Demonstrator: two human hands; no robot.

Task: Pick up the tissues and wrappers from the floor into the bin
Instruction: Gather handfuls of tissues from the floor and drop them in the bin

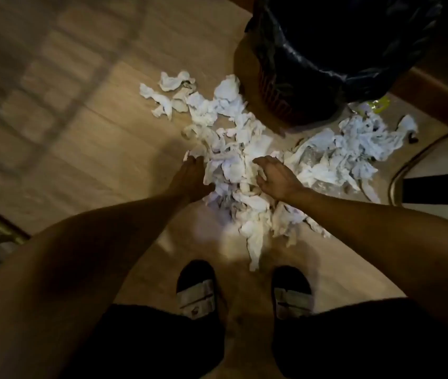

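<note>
Tissues (233, 160): white, crumpled, heaped on the wooden floor (94, 138) at centre, spreading far-left and right around the base of the bin.
Wrappers (318, 157): clear crinkled plastic among the right-hand tissues; 1 yellow-green scrap (380, 103) far right, beside the bin.
Bin (335, 50): far right, upright, lined with a black bag.
Left hand (192, 176): at the heap's left edge, fingers down against the tissues; grip cannot be told.
Right hand (276, 176): palm down on the heap's centre, fingers spread, touching tissues.
2 feet in dark slippers (197, 289), near, just short of the heap.
</note>
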